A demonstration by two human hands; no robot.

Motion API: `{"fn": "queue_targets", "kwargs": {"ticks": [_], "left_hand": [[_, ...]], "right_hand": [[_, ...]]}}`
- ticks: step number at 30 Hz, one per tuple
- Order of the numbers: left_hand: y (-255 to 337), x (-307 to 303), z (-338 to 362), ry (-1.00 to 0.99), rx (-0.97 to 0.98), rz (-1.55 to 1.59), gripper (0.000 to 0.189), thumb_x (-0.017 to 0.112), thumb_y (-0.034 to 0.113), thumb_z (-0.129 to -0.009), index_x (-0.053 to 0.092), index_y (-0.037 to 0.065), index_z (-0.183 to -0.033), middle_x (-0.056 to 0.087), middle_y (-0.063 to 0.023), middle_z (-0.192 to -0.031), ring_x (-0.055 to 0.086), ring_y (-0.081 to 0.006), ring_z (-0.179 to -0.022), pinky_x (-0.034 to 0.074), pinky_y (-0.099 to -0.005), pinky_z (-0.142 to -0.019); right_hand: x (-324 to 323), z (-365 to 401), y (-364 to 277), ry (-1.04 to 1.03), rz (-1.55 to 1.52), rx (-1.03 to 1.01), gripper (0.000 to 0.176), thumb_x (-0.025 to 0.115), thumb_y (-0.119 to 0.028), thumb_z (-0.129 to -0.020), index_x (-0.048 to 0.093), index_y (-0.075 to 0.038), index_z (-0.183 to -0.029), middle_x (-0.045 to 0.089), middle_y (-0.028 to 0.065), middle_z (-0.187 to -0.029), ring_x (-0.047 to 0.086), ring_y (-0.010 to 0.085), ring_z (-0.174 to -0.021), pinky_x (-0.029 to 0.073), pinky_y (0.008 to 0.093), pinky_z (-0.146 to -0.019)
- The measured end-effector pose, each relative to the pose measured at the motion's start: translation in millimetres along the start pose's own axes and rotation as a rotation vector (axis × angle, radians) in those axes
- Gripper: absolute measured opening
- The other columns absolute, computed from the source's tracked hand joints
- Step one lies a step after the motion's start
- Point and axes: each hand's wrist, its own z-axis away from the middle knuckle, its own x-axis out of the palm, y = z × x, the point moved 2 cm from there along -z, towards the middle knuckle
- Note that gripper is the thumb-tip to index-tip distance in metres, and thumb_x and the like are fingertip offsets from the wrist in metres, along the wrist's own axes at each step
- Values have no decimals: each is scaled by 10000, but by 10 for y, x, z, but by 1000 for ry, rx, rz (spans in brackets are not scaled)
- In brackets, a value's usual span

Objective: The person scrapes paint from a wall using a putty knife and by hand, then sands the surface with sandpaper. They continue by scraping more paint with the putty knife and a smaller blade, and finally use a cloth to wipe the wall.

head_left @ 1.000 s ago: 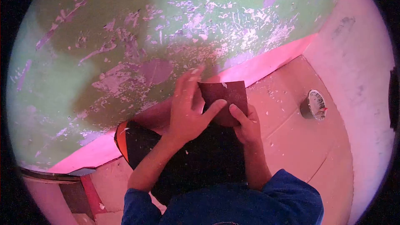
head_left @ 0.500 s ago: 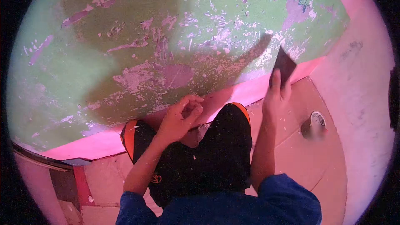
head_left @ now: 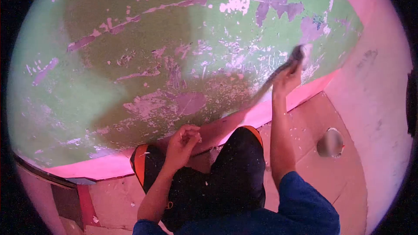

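Note:
A green wall (head_left: pixel 143 21) with patches of peeled paint stands in front of me. My right hand (head_left: pixel 287 78) is raised to the wall's right part, its fingers closed round a dark flat piece (head_left: pixel 299 53), now seen nearly edge-on and partly blurred against the paint. Over my left knee, my left hand (head_left: pixel 183 141) hovers with its fingers curled, and whether anything small is between them is hidden.
A round container (head_left: pixel 331 142) sits on the brownish floor (head_left: pixel 311 165) at my right. Beyond it a pale wall (head_left: pixel 379 100) rises. A pink band (head_left: pixel 100 168) runs along the green wall's base. Pale flakes lie about the floor.
My right hand has gone up onto the wall with the dark flat piece, which has turned from face-on to edge-on. My left hand has shifted slightly down and left. The view has shifted a little.

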Motion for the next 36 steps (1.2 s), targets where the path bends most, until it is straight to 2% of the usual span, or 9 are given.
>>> {"fn": "queue_targets", "kwargs": {"ticks": [5,8,14,20,25,32,33,34,36], "left_hand": [[235,120,-88,497,246,16,150,528,52,-856,521,32,-1004,558,-37,-834,541,-112,-755,449,-241,-681],[233,38,141,736,598,44,181,551,91,-846,505,36,-1012,550,-54,-895,534,-139,-789,449,-268,-687],[555,487,164,69,516,-789,594,624,236,-773,372,-61,-1220,421,-276,-1210,427,-389,-1126,324,-433,-968],[298,685,154,-328,400,-344,729,508,358,-835,222,-128,-1297,152,-340,-1364,160,-417,-1304,124,-442,-1074],[473,573,-20,-383,654,-1158,519,427,292,-876,352,-21,-1283,266,-229,-1370,209,-394,-1292,153,-462,-1066],[782,-20,120,119,599,-533,281,483,196,-844,569,5,-1030,546,-167,-1081,479,-358,-1046,370,-426,-912],[796,-37,138,241,712,-442,231,493,165,-825,585,5,-963,572,-157,-981,514,-341,-973,399,-414,-861],[814,-57,126,366,827,-347,186,504,135,-806,601,5,-897,598,-146,-882,549,-324,-901,428,-401,-810],[928,-86,123,424,895,-372,165,496,119,-799,600,6,-859,595,-146,-825,560,-315,-854,441,-400,-777]], "right_hand": [[365,1371,-229,-174,773,-427,328,411,-131,-877,500,7,-1161,566,215,-1056,539,345,-928,416,372,-821],[252,1860,-419,-1044,197,11,344,409,-220,-920,493,-4,-1174,528,209,-1157,483,331,-1108,348,385,-965],[-351,1790,-638,-590,60,873,357,476,-103,-878,437,2,-1217,507,153,-1182,482,219,-1103,332,329,-966],[-158,1710,-939,-553,179,357,534,570,-165,-828,332,49,-1256,422,157,-1236,405,260,-1162,299,351,-997],[-238,1410,-857,-523,542,427,472,476,-69,-879,288,66,-1290,399,203,-1291,391,244,-1197,283,341,-1015],[570,210,-393,56,945,-712,405,356,-75,-909,324,77,-1283,367,248,-1312,339,337,-1243,244,372,-1036],[884,455,-367,49,623,-765,364,339,-42,-899,396,85,-1235,350,260,-1324,297,378,-1263,211,391,-1053],[1347,877,-991,-27,307,-52,392,376,-111,-896,397,72,-1242,358,249,-1324,291,395,-1260,174,436,-1059],[1091,1005,-489,-233,485,-318,399,391,-143,-884,416,68,-1222,375,250,-1310,303,388,-1257,174,454,-1055]]}}
